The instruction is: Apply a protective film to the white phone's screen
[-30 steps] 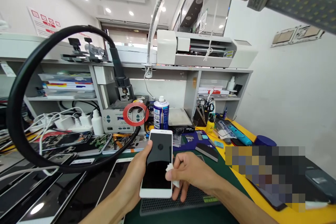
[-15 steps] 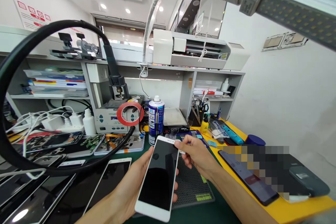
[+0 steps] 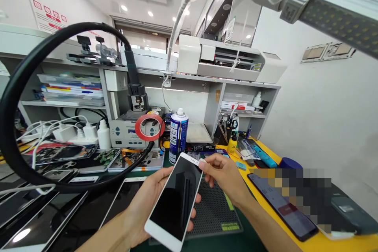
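Note:
My left hand [image 3: 144, 204] holds a white smartphone [image 3: 175, 201] from below and behind, thumb along its left edge and fingertips curled round its right edge. The dark screen faces up with a reflection on it, and the phone leans to the right at the top. At its upper right corner my right hand [image 3: 223, 175] is closed in a pinch. A small white bit shows by the thumb and fingertip, too little of it to name. Beneath both hands lies a dark perforated mat [image 3: 217, 208] on the green work surface.
Several phone screens [image 3: 67, 208] lie at the left, under the looping black hose [image 3: 17, 43]. Behind the hands stand a spray can [image 3: 178, 136] and a red tape roll [image 3: 138, 126]. Another phone [image 3: 282, 206] rests on the yellow surface at right, near a yellow bottle [image 3: 232, 144].
The phone's lower end has swung left, so it tilts more, and its screen reflection has changed. My right hand stays at the upper corner. The whole view has shifted slightly.

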A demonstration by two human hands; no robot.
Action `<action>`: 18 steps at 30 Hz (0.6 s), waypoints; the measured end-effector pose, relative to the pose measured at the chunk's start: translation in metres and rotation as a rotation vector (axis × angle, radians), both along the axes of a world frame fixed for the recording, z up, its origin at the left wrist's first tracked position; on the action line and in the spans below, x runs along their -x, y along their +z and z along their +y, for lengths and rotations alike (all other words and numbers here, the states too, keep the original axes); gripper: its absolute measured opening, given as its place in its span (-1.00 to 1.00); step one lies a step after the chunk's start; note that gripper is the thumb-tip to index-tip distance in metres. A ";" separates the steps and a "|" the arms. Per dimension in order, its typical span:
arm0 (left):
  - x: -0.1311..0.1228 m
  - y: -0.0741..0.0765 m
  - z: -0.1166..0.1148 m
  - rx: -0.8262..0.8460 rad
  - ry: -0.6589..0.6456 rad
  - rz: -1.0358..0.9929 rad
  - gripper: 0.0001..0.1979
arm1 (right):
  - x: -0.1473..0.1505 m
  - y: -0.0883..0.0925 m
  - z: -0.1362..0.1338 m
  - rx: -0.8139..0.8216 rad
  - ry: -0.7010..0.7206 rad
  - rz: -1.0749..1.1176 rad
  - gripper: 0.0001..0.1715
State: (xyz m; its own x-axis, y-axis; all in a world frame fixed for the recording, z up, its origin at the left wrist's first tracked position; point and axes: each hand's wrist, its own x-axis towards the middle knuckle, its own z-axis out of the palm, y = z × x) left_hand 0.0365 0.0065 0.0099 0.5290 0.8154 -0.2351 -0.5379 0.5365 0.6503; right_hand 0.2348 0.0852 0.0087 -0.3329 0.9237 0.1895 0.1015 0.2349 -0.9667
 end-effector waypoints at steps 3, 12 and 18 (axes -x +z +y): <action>0.000 0.001 0.000 0.003 -0.019 -0.009 -0.39 | -0.003 0.007 -0.004 -0.090 -0.038 -0.111 -0.58; 0.002 -0.004 0.000 0.031 -0.119 -0.045 -0.35 | -0.005 0.009 -0.002 -0.018 0.036 -0.065 -0.67; 0.001 -0.012 0.002 0.038 -0.207 -0.053 -0.39 | 0.015 0.012 -0.005 -0.061 -0.074 -0.108 -0.63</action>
State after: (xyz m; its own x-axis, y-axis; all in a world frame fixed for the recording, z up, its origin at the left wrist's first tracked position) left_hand 0.0351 0.0088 -0.0023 0.6967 0.6789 -0.2317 -0.4461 0.6630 0.6012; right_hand 0.2199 0.0797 0.0208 -0.2859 0.9343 0.2129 0.2235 0.2810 -0.9333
